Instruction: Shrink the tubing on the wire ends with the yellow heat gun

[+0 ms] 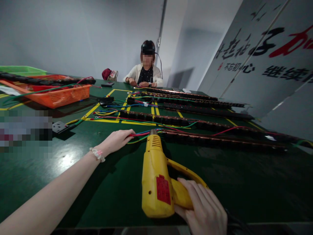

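Observation:
My right hand (204,207) is wrapped round the handle of a yellow heat gun (154,176) with a red label on its side. The gun's metal nozzle (154,132) points away from me, at coloured wires by the end of a long black strip with copper edges (220,141). Pinched in my left hand (119,141) is a bundle of red, blue and yellow-green wires (140,134) leading to that strip. Whether the nozzle touches the wires I cannot tell.
More wired strips (156,117) lie across the green table (110,192) beyond my hands. An orange basket (66,98) and a green tray (24,69) stand at the left. Near them is a power socket (60,126). Across the table sits a person (144,75).

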`<state>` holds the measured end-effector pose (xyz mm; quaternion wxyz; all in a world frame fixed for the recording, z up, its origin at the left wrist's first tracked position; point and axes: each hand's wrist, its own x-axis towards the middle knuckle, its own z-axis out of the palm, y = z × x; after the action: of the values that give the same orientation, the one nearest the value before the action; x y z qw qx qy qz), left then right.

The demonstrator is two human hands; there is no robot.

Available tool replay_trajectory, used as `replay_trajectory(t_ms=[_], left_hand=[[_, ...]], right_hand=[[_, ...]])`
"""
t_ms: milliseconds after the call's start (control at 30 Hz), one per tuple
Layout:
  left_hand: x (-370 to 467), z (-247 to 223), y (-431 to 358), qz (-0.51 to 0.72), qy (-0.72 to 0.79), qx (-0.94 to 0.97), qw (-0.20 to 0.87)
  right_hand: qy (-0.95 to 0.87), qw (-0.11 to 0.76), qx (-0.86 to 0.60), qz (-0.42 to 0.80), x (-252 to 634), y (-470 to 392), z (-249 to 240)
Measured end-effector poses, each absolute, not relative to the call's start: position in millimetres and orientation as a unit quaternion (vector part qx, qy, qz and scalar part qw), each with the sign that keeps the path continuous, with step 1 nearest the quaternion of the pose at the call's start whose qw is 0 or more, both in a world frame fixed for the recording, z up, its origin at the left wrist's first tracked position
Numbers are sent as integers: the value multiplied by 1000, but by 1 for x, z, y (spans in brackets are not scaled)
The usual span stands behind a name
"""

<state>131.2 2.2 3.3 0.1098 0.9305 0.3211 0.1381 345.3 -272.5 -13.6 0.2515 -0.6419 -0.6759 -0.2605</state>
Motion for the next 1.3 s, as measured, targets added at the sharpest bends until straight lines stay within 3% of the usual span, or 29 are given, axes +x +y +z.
replay_trajectory(t_ms=[400, 1300], left_hand=[[132, 3, 4, 144, 404, 900, 81], [118, 12, 14, 146, 299, 929, 160]], right_hand=[[-680, 216, -632, -301, 350, -273, -4], [-720, 218, -596, -282, 336, -274, -2]])
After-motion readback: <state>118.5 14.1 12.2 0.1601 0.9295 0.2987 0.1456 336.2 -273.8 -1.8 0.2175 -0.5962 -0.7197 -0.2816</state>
